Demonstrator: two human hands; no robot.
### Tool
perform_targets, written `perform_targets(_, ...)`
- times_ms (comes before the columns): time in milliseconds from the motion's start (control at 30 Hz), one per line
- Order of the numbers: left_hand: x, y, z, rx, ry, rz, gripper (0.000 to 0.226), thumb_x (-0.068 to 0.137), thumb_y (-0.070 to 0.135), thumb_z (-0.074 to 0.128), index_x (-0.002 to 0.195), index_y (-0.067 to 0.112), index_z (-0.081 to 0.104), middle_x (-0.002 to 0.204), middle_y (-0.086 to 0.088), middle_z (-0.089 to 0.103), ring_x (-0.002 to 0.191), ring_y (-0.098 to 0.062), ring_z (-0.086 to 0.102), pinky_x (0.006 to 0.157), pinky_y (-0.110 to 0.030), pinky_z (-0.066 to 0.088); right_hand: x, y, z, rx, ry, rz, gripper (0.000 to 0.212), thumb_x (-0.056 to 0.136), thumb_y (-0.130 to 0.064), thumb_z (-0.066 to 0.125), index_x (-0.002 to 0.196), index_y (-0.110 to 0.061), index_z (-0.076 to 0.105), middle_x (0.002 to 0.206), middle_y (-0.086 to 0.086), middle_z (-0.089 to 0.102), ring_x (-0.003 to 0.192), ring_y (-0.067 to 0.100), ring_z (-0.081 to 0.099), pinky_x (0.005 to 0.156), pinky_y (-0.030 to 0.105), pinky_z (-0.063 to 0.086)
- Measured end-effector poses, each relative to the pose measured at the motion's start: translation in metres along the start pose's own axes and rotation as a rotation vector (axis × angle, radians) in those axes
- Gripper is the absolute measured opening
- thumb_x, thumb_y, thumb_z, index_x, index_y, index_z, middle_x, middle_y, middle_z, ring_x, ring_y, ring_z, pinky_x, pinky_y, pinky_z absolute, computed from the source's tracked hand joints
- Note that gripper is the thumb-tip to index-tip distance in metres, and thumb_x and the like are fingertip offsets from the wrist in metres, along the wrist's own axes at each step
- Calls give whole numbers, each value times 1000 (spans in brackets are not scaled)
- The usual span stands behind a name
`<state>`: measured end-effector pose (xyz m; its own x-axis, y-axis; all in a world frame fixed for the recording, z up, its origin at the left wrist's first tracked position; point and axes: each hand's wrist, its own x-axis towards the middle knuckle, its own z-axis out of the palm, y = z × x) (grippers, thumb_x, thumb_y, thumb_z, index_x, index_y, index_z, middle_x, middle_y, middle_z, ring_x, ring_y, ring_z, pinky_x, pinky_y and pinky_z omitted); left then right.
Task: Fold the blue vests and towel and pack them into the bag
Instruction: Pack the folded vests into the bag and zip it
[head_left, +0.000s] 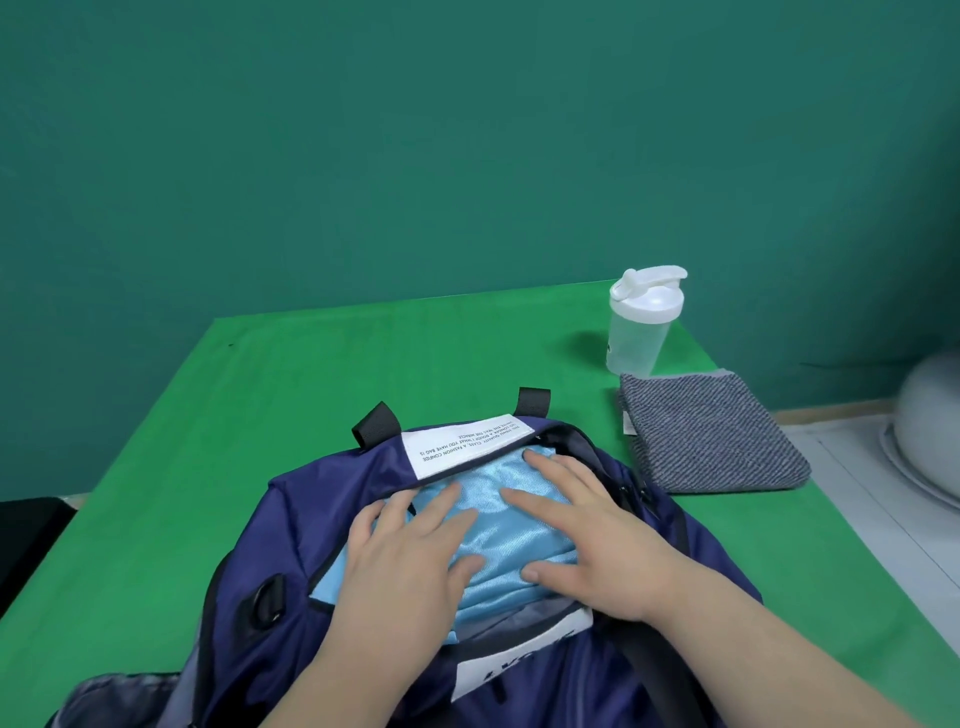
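Inside the open navy duffel bag (291, 525), your left hand (400, 551) and right hand (587, 535) lie flat, fingers spread, pressing the folded blue vests (511, 540) down to make room; the folded towel (711, 431) waits on the desk (260, 405).

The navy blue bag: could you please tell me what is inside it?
Shiny light-blue fabric fills the opening of the navy blue bag, with the left hand and right hand pressing flat on it. Anything beneath that fabric is covered.

Green table (322, 374), teal wall (415, 145)
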<state>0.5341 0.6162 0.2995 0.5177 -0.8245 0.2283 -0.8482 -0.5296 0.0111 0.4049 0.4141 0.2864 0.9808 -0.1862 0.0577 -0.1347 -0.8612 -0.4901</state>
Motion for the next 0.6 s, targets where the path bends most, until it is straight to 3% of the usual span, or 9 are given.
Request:
perform_targets(200, -1, 0, -2, -16, -90, 26, 49, 83, 60, 40, 116, 37, 68, 130, 11, 64, 112, -15, 64, 99, -43, 29, -9, 6, -13, -80, -91, 19, 71, 89, -56, 62, 148, -57, 23, 159, -31, -17, 145, -5, -23, 122, 26, 7)
perform_targets(367, 1, -2, -6, 34, -157, 50, 48, 80, 60, 39, 109, 39, 71, 126, 11, 67, 108, -17, 68, 95, -45, 29, -8, -7, -25, -140, -194, 81, 74, 89, -62, 55, 149, -61, 12, 157, -31, -24, 146, 1, -27, 123, 48, 16)
perform_targets(600, 4, -7, -14, 50, -274, 85, 47, 77, 61, 37, 106, 44, 70, 123, 13, 68, 109, -12, 68, 93, -44, 29, 0, -43, -33, -309, -123, 189, 61, 96, -66, 23, 154, -50, 9, 166, -15, -10, 152, 19, -18, 122, 56, 5)
